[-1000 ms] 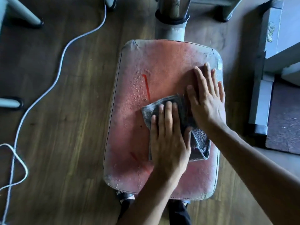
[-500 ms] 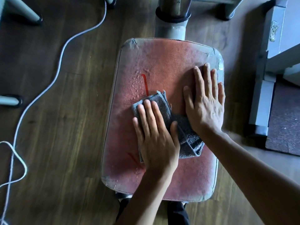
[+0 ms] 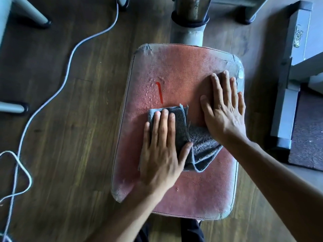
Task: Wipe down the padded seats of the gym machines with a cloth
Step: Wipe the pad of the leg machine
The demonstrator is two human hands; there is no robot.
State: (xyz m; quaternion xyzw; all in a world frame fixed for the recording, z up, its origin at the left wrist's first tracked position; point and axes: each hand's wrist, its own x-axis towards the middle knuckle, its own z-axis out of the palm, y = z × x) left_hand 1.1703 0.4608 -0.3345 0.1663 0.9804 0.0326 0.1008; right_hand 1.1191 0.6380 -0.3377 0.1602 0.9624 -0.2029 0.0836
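A worn red padded seat (image 3: 178,67) with grey scuffed corners fills the middle of the head view. Water droplets and a bright red mark sit on its upper left part. A folded grey cloth (image 3: 197,142) lies on the seat's centre. My left hand (image 3: 160,151) presses flat on the cloth's left half, fingers together, thumb on the fold. My right hand (image 3: 223,109) rests flat on the seat's right side, fingers spread toward the far right corner, its heel over the cloth's right edge.
A grey metal post (image 3: 187,28) rises behind the seat. A white cable (image 3: 66,75) snakes over the wooden floor on the left. Grey machine legs (image 3: 12,107) stand at the left, a grey frame (image 3: 288,84) and dark mat (image 3: 307,140) at the right.
My left hand has slid the cloth leftward across the seat, from right of centre to the middle. My right hand stays planted on the right side.
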